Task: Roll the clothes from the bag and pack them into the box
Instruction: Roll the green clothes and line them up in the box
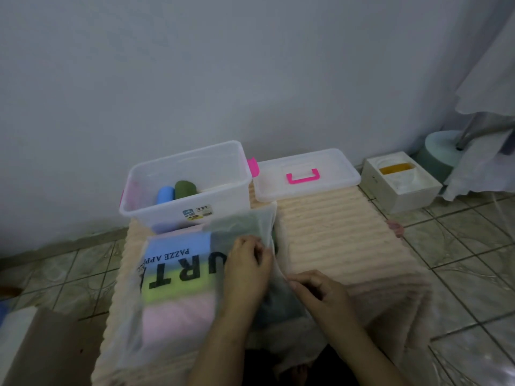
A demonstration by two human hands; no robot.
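both hands at the bag's open edge

left of the fingers, folded blue, green and pink clothes (178, 277) lie inside the translucent bag (156, 341) on a peach ribbed mat (340, 240). the left hand (246, 267) and the right hand (316, 286) each pinch the bag's edge with curled fingers. beyond them stands the clear box (186, 188), holding a blue roll (165, 195) and a green roll (185, 188); its lid (306, 174) lies further right.

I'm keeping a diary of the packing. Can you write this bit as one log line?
step: opening bag | left hand: pinches bag edge | right hand: pinches bag edge | box: blue roll, green roll | lid: off
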